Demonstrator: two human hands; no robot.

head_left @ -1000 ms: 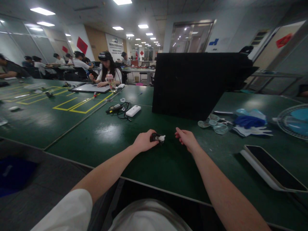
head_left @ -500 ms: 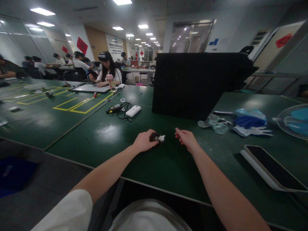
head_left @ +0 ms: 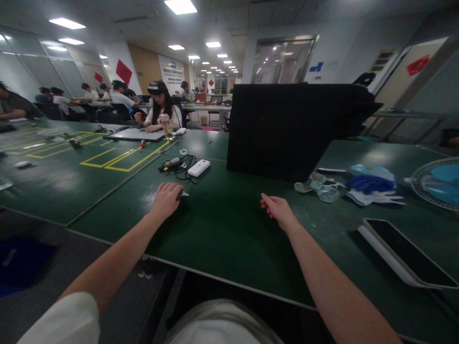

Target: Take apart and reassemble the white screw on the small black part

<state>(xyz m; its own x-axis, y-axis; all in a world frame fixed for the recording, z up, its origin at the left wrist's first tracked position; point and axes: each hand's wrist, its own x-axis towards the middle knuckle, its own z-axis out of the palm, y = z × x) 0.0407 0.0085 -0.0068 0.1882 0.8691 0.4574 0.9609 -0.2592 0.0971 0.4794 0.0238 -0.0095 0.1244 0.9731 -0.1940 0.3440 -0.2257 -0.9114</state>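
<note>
My left hand (head_left: 167, 198) lies low over the green table, its fingers closed around a small dark object with a white tip (head_left: 184, 194). Most of that object is covered by the fingers, so its kind is unclear. To the right, my right hand (head_left: 276, 209) hovers over the table, thumb and fingertips drawn together. Whether something tiny sits in that pinch is hidden. A white power bank-like box (head_left: 198, 167) and a bundle of black cables (head_left: 175, 165) lie just beyond my left hand.
A large black panel (head_left: 279, 129) stands upright ahead. Clear round lids (head_left: 327, 193), blue and white gloves (head_left: 373, 185), a round basket (head_left: 435, 179) and a tablet-like device (head_left: 407, 251) lie to the right. Across the table a person (head_left: 163, 110) sits at a board.
My left hand has moved left and slightly away from me, carrying the small dark object with the white tip. My right hand stays almost in place.
</note>
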